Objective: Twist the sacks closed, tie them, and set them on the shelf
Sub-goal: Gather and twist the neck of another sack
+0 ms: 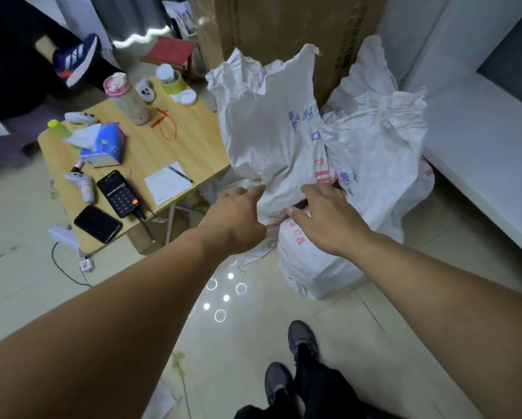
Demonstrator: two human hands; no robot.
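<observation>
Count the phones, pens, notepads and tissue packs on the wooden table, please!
Phones: 2
Pens: 1
Notepads: 1
Tissue packs: 1
Total: 5

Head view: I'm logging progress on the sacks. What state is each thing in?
Front sack: mouth open, untwisted, untied.
Rear sack: mouth open, untied.
Left hand: fingers straight, touching front sack.
Right hand: fingers spread, resting on front sack.
Red string: lying loose on table, unused.
Phone: screen lit.
</observation>
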